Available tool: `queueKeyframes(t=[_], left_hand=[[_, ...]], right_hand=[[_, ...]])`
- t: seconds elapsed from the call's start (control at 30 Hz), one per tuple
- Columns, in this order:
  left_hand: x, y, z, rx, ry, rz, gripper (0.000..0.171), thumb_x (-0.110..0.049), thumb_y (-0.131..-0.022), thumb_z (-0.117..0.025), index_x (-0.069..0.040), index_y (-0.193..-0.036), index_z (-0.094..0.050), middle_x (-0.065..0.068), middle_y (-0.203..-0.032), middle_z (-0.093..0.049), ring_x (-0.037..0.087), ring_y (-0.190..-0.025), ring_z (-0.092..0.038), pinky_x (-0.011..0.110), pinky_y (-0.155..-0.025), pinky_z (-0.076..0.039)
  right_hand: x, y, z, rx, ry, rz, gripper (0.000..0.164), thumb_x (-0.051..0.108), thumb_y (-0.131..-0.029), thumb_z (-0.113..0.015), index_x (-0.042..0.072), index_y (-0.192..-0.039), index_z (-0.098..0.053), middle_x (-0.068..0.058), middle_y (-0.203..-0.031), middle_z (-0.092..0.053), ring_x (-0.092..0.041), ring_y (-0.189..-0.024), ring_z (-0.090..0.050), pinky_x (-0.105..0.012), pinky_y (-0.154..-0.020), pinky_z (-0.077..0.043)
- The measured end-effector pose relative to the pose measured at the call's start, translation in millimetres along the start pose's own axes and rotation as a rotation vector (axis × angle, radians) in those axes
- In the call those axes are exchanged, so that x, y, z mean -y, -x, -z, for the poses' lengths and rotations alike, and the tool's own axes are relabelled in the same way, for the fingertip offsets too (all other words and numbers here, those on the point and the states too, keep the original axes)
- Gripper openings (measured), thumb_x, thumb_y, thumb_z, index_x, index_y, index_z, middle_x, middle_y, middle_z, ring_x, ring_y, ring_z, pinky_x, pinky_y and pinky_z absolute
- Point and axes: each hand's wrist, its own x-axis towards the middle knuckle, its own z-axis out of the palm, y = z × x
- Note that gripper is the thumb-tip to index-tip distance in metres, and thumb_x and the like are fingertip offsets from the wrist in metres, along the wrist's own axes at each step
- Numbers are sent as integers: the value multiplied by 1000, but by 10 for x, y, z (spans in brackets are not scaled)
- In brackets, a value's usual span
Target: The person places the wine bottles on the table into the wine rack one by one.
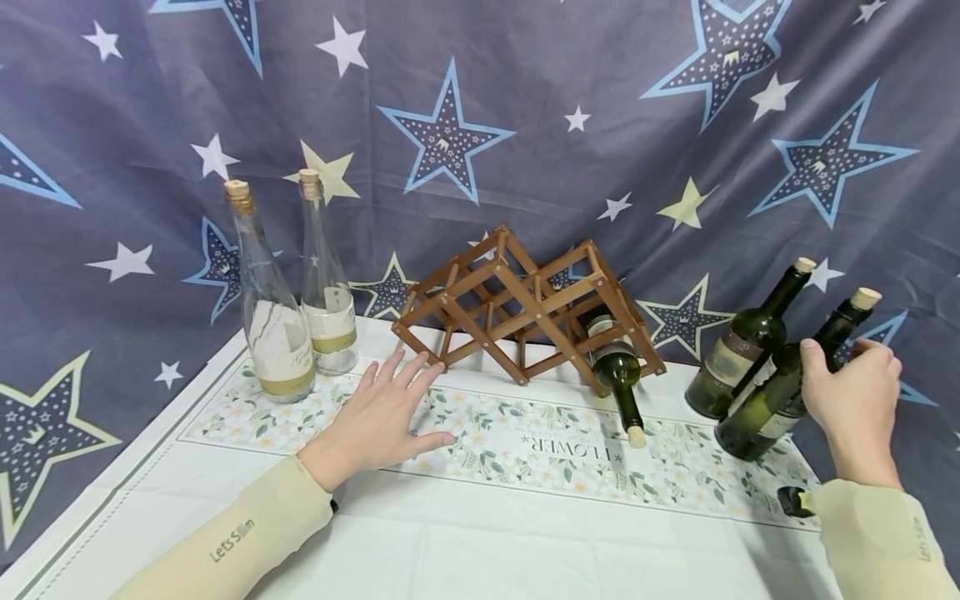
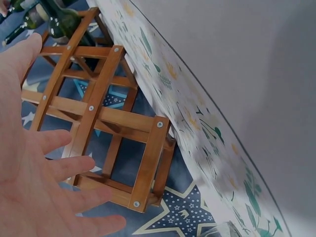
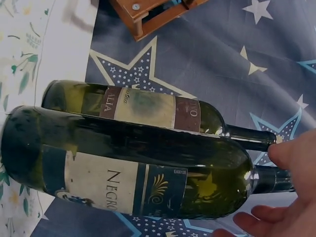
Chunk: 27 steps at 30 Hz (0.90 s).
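My left hand (image 1: pixel 382 412) is spread flat with fingers apart, above the floral runner in front of the folding wooden wine rack (image 1: pixel 517 308). It holds nothing. At the right, my right hand (image 1: pixel 855 396) is around the neck of the nearer green wine bottle (image 3: pixel 123 163), thumb on one side and loosely bent fingers on the other, apart from the glass in the right wrist view. A second green wine bottle (image 1: pixel 738 358) stands right beside it. Both are upright and corked. Another green wine bottle (image 1: pixel 618 367) lies in the rack's right end, its corked neck toward me.
Two clear corked bottles, one nearer (image 1: pixel 277 333) and one behind (image 1: pixel 328 308), stand at the left. A floral runner (image 1: pixel 487 450) lies across the white table (image 1: pixel 465 550). A star-patterned curtain (image 1: pixel 525 167) hangs close behind the rack.
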Motion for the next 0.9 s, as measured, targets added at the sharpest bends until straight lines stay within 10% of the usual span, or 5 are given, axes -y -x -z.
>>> queueKeyframes(t=[0.9], left_hand=[[18,6,28,-8,-11,-7,103,-90,-82,-30,-21,-158,-33,13,-158,-33,44,-144,-23,66,-107,-26]], right_hand=[[-29,-105,-29,25,44,78,72,47,-104,-33,-20,-130,-39,-43,-127,-40,-62,-115,-39,-67,-86,-35]])
